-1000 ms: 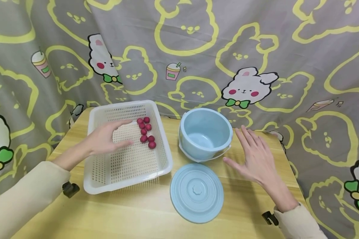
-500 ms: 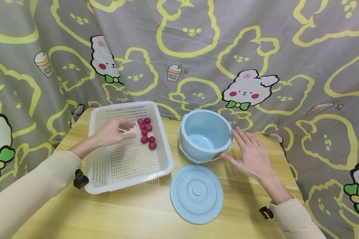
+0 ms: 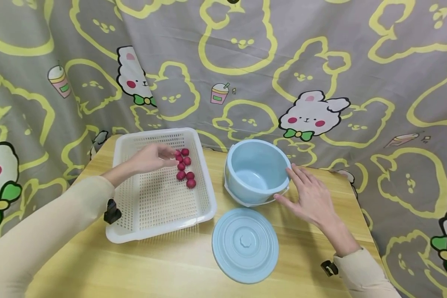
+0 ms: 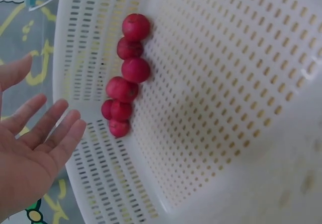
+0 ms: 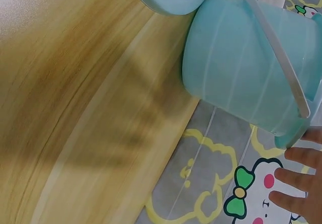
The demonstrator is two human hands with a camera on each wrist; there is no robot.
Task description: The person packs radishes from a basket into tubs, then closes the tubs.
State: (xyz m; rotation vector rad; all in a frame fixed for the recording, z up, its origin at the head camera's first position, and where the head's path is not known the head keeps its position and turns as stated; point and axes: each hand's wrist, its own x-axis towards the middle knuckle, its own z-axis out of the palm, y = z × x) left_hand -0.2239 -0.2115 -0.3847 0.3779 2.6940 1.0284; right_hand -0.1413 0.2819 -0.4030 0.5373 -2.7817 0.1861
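Several small round red radishes (image 3: 191,183) lie in a loose row along the right side of a white perforated plastic basket (image 3: 164,209). My left hand (image 3: 150,158) hovers over the basket, fingertips close to the farthest radishes and overlapping them in the head view. In the left wrist view that hand (image 4: 40,143) shows a bare palm with loosely spread fingers. To the right stands a light blue bucket (image 3: 242,186), upright and with nothing seen inside. My right hand (image 3: 313,200) has its fingertips at the bucket's right rim, thumb by the lowered handle (image 5: 282,58).
A round blue lid (image 3: 245,248) lies flat on the wooden table (image 3: 152,265), in front of the bucket. Behind the table hangs a grey patterned curtain (image 3: 193,49), close to the basket and bucket. Dark clips (image 3: 112,212) hang at both sleeve cuffs.
My left hand has moved right and away from me across the basket, toward the radishes, its fingers drawing closer together. My right hand has shifted left to the bucket's rim.
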